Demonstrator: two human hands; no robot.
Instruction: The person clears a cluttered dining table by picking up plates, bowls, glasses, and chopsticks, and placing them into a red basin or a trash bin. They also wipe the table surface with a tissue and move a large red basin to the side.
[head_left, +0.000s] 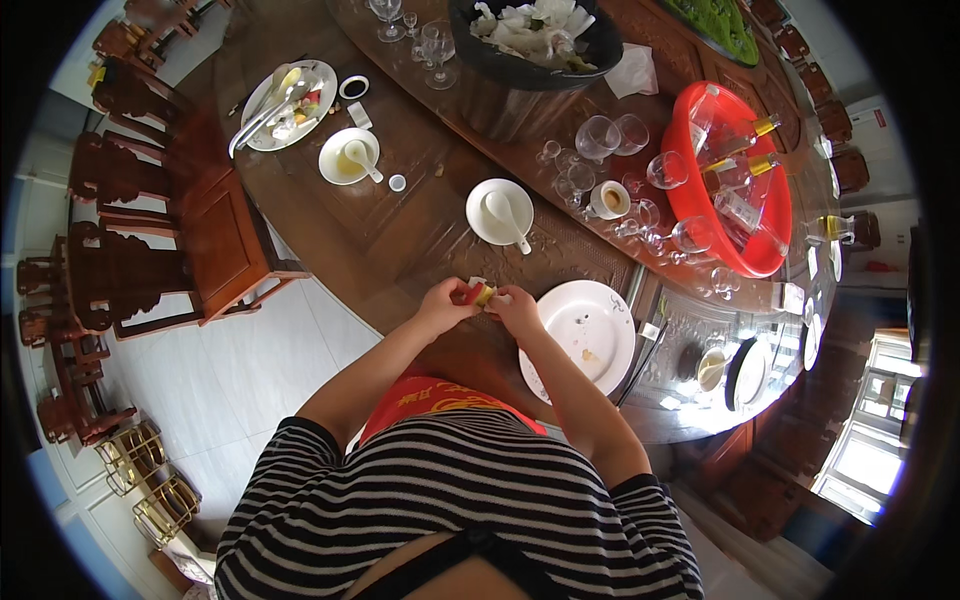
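Note:
My left hand (447, 304) pinches a small red-and-yellow object (482, 295), too small to identify exactly. From the other side, my right hand (516, 309) meets it with its fingertips closed on a whitish scrap (499, 299), perhaps tissue. Both hands are close together above the near edge of the dark wooden table (360, 247). Partly behind my right forearm lies a large white plate (589, 330) with food scraps on it. Beyond the hands, a white bowl (480, 234) holds a white spoon (501, 211).
A red basin (679, 199) of bottles stands at right, with several stemmed glasses (598, 136) beside it. A black-lined bin (517, 71) of crumpled tissues is at the back. Left are a scrap-filled plate (259, 139), a soup bowl (330, 166) and wooden chairs (225, 240).

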